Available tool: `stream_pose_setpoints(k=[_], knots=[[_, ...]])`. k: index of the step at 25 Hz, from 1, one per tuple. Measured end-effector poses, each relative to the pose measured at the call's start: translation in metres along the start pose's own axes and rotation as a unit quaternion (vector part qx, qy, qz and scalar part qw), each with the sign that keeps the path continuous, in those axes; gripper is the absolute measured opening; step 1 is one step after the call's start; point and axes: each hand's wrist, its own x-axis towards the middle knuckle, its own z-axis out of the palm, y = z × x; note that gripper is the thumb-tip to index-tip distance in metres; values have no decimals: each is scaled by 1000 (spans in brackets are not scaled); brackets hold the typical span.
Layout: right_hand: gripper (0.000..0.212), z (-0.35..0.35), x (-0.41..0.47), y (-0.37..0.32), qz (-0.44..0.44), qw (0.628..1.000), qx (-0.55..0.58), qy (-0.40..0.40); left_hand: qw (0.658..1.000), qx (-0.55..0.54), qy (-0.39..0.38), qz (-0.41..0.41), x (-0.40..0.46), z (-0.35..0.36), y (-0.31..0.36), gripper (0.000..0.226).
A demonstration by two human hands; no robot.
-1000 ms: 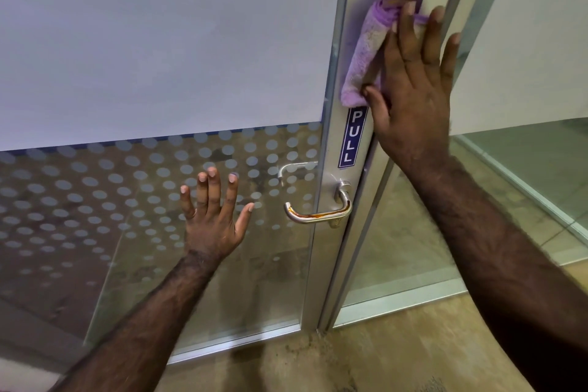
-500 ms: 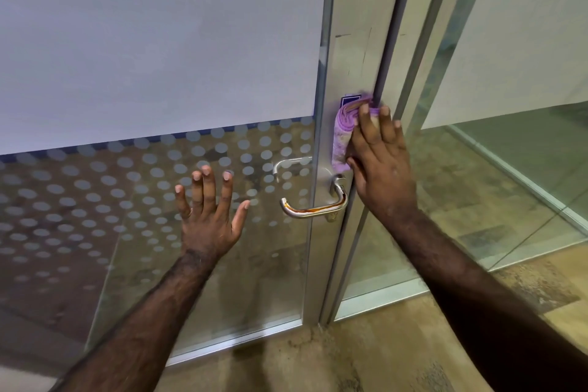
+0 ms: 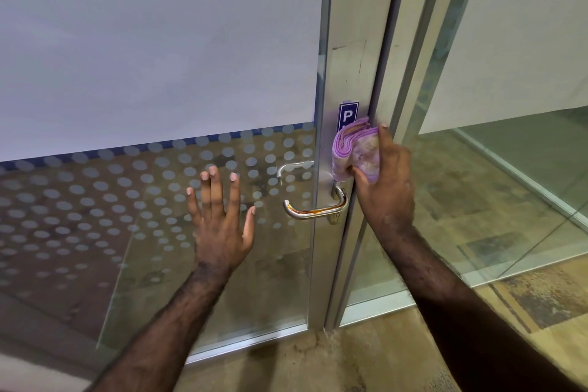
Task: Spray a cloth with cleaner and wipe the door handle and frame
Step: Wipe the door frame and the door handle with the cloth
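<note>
right hand [image 3: 386, 188] fingers clutch bunched cloth [image 3: 353, 149] against door frame [image 3: 346, 67]; left hand [image 3: 221, 229] splayed, empty; lever handle [image 3: 315, 212] likely next.

A small blue sign [image 3: 347, 115] is stuck on the metal door frame [image 3: 350, 41], at about one o'clock from the door handle [image 3: 313, 211]. Only a white letter "P" reads at its top; the purple cloth [image 3: 353, 149] covers the rest of it.
</note>
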Motion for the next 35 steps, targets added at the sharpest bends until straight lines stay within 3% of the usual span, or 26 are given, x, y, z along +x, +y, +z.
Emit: stream_pose_setpoints(k=[5,9,12,15,18,23,26,29,33,35], knots=[[94,-22,-11,-5,59,988,138,-37,996,-89,-6,10,3,-36,42,77],[88,-46,-16,-12,148,956,244,-63,964,-245,-53,93,6,-67,91,76],[84,-68,-25,-16,190,926,315,-85,944,-282,-100,142,10,-87,126,82],[76,-90,-40,-18,223,886,390,-116,933,-310,-117,139,16,-103,148,80],[64,-111,-52,-20,261,855,426,-139,923,-347,-97,136,14,-117,160,59],[81,-137,-71,-16,297,840,417,-179,895,-421,-115,89,-7,-137,168,39],[86,-148,-83,-9,296,841,408,-198,836,-522,-169,-24,-22,-153,178,31],[90,-159,-92,-1,298,841,404,-199,755,-595,-216,-170,-29,-170,187,18],[95,-170,-104,15,306,849,385,-192,676,-633,-225,-304,-37,-183,196,32],[102,-172,-114,22,319,844,367,-228,595,-684,-238,-349,-41,-186,200,37]])
